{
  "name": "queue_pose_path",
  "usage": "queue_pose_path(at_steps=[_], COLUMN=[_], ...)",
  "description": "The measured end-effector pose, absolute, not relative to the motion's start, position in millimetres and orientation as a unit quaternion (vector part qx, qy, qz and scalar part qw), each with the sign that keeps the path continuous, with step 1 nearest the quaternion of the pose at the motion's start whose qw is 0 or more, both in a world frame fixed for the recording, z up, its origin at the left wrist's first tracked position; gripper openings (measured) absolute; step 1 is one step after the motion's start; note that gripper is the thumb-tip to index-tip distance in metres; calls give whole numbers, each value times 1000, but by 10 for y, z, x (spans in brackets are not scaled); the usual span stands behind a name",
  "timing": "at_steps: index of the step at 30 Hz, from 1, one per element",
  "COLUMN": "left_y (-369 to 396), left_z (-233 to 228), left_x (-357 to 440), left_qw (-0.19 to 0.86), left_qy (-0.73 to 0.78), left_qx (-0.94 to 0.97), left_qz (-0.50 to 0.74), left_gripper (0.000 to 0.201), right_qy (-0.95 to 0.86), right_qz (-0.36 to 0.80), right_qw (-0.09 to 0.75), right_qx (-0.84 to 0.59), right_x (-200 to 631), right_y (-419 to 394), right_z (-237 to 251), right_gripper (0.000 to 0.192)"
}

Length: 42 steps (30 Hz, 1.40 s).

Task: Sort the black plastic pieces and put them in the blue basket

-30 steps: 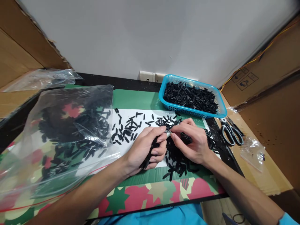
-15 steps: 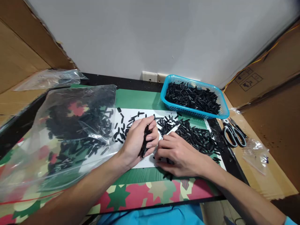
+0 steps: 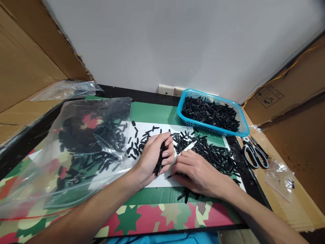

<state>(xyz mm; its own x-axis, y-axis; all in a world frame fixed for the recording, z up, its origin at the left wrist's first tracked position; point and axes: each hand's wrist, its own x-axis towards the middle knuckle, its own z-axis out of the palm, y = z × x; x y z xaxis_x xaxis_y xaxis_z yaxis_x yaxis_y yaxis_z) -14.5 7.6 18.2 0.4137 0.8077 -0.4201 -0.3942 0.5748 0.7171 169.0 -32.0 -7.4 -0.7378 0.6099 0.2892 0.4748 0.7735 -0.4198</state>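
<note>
My left hand (image 3: pixel 154 156) is curled shut around a handful of small black strips (image 3: pixel 160 159), whose dark edges show between palm and fingertips. Close beside it, my right hand (image 3: pixel 194 169) is bent over the white sheet (image 3: pixel 154 183), thumb and fingers closed together. The dark tip of a black strip (image 3: pixel 169 176) pokes out at its fingertips. A pale pointed strip (image 3: pixel 190 145) slants up from behind the right knuckles; whether the hand grips it I cannot tell. Past this hand lies a heap of black strips (image 3: pixel 218 154), and more lie scattered (image 3: pixel 134 149) left of my left hand.
A blue basket (image 3: pixel 186 121) full of black strips stands at the back right. Grey-handled scissors (image 3: pixel 254 154) and a small clear bag (image 3: pixel 279 179) lie right of it. A large clear plastic bag (image 3: pixel 76 139) covers the left side. Cardboard walls (image 3: pixel 299 101) flank the table.
The whole view has shifted slightly, so things appear a little lower and farther right. Both hands keep nearly the same pose; more loose black strips show below my right hand.
</note>
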Motion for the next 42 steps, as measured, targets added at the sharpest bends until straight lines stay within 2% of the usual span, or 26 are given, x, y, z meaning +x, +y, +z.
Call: queue_pose_path(at_steps=[4,6,9,13,16,21,25,29,35,39,42], left_y=[76,52,-13,-79,-68,-18,-31,-49,-53,-48,-36], left_z=[176,164,134,94,88,143,185,182,189,206,204], left_x=[-138,-122,-83,-44,-52,-101,-120,-118,-104,-93,-94], left_qw=[816,834,861,872,882,887,866,856,853,850,847], left_qy=[397,394,392,406,396,361,351,334,332,342,354], left_qx=[244,231,218,211,202,222,280,306,321,308,294], left_qz=[341,309,240,176,157,186,221,250,244,256,266], left_gripper=[35,33,33,38,40,34,39,40,43,43,44], right_qy=[-857,-827,-819,-846,-852,-799,-745,-737,-761,-767,-831], right_qz=[166,141,85,52,35,17,87,145,179,163,65], right_qw=[370,438,475,451,445,474,502,503,478,458,356], right_qx=[-317,-322,-309,-281,-272,-368,-430,-427,-401,-420,-422], right_x=[1724,1727,1721,1721,1754,1874,1944,1933,1879,1900,1952], right_y=[-328,-348,-375,-378,-356,-270,-222,-241,-283,-244,-163], right_z=[-9,33,57,27,14,24,55,87,85,36,-39], right_gripper=[3,8,18,14,19,25,20,14,12,12,20])
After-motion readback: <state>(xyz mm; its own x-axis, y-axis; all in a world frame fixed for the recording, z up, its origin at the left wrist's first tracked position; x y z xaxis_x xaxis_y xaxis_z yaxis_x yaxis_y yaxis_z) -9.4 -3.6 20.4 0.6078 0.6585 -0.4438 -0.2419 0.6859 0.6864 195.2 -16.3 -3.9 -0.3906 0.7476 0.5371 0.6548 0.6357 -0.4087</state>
